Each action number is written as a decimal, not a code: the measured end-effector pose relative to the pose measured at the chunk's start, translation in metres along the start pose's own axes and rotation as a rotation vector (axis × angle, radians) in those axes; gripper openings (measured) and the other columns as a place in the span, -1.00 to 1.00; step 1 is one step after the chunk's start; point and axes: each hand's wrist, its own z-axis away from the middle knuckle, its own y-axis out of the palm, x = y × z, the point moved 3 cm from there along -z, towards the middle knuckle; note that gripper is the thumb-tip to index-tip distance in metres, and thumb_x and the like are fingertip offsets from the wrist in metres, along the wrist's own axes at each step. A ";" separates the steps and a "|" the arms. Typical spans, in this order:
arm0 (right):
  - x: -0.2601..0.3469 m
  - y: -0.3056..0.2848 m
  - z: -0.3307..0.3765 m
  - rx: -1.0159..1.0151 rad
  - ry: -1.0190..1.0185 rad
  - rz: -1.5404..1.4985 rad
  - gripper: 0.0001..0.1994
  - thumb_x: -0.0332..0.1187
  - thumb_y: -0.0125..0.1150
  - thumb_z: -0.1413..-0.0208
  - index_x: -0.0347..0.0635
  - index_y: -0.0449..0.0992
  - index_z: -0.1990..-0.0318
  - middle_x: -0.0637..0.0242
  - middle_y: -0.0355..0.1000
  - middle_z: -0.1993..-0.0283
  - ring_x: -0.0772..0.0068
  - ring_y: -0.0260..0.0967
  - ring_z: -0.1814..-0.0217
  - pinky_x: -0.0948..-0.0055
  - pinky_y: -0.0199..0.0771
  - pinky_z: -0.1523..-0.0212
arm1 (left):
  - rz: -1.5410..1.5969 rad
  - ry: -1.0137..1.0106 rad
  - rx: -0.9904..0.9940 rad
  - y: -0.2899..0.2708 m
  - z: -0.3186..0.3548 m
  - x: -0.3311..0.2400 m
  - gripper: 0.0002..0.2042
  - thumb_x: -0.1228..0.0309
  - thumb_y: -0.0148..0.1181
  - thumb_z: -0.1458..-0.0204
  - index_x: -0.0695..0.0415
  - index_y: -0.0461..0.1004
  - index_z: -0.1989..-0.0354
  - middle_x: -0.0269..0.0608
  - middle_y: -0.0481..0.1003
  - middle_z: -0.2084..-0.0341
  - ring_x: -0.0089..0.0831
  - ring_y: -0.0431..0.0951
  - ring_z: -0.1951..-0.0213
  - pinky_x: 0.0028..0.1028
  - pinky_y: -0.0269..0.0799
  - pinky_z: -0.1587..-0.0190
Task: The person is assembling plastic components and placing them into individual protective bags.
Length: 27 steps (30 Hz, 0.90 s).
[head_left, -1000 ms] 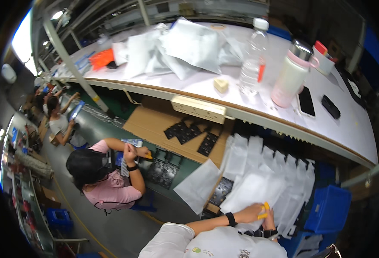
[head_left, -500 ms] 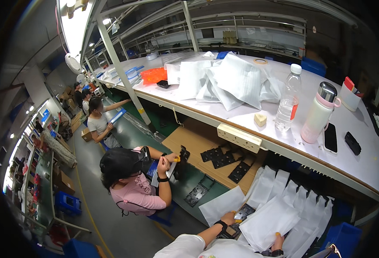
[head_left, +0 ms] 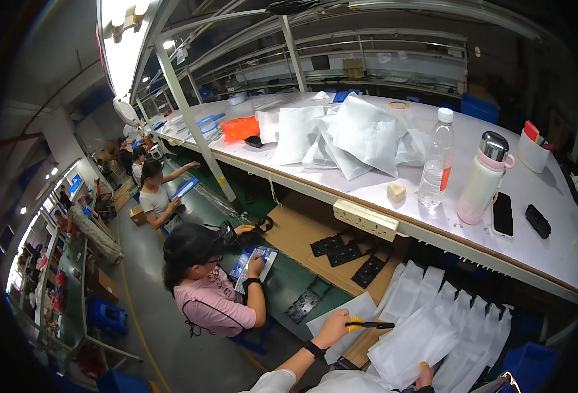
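My left hand (head_left: pixel 334 329), with yellow covers on its fingertips, pinches one end of a thin black flat part (head_left: pixel 375 325). Seen nearly edge-on, the part is raised beside the white foam pouch. Closed on the near edge of that white foam pouch (head_left: pixel 410 344) is my right hand (head_left: pixel 424 376), partly cut off by the lower rim. More white foam pouches (head_left: pixel 462 324) lie overlapped to the right. Under my left hand, part of a brown cardboard surface (head_left: pixel 362 347) and a white sheet (head_left: pixel 361 311) show.
Black frame parts (head_left: pixel 348 252) lie on cardboard beneath the shelf, and another dark part (head_left: pixel 308 300) on the green bench. A power strip (head_left: pixel 366 219) lines the shelf edge. Above stand a water bottle (head_left: pixel 437 164) and a flask (head_left: pixel 484 183). A co-worker (head_left: pixel 213 295) works to the left.
My left hand has lifted the dark part off the bench and tilted it edge-on. My right hand stays at the pouch. The co-worker's hands have parted, one lowered to a blue-and-white sheet.
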 end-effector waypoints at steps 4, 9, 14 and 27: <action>0.003 0.012 -0.008 0.054 -0.031 0.035 -0.52 -0.47 -0.08 0.11 -0.34 0.12 -0.06 0.14 0.24 0.04 0.21 0.24 0.06 0.34 0.26 0.04 | 0.293 0.169 -0.162 -0.017 -0.003 0.011 -0.80 0.59 0.11 0.31 0.11 0.51 0.44 -0.18 0.30 0.41 -0.25 0.31 0.26 -0.39 0.21 0.25; 0.012 0.016 -0.023 0.079 -0.092 0.063 -0.52 -0.47 -0.08 0.11 -0.34 0.12 -0.06 0.14 0.24 0.03 0.22 0.24 0.06 0.35 0.25 0.04 | -0.381 0.212 -0.032 0.004 0.004 0.003 -0.79 0.51 0.10 0.28 0.04 0.51 0.39 -0.23 0.29 0.28 -0.28 0.30 0.18 -0.33 0.22 0.26; 0.017 0.017 -0.029 0.100 -0.141 0.098 -0.52 -0.47 -0.08 0.11 -0.34 0.12 -0.06 0.14 0.24 0.03 0.22 0.24 0.06 0.36 0.25 0.04 | -0.053 0.097 0.029 0.028 0.007 0.046 -0.73 0.58 0.02 0.21 0.11 0.44 0.25 -0.07 0.40 0.35 -0.15 0.41 0.28 -0.32 0.31 0.30; -0.005 -0.012 -0.007 -0.022 -0.215 0.200 -0.54 -0.45 -0.05 0.12 -0.43 0.20 -0.01 0.09 0.26 0.01 0.25 0.23 0.03 0.44 0.22 0.05 | 1.581 -0.125 -0.083 -0.023 0.012 0.038 -0.79 0.31 -0.10 -0.08 0.18 0.29 0.22 -0.25 0.38 0.30 -0.46 0.39 0.27 -0.39 0.31 0.12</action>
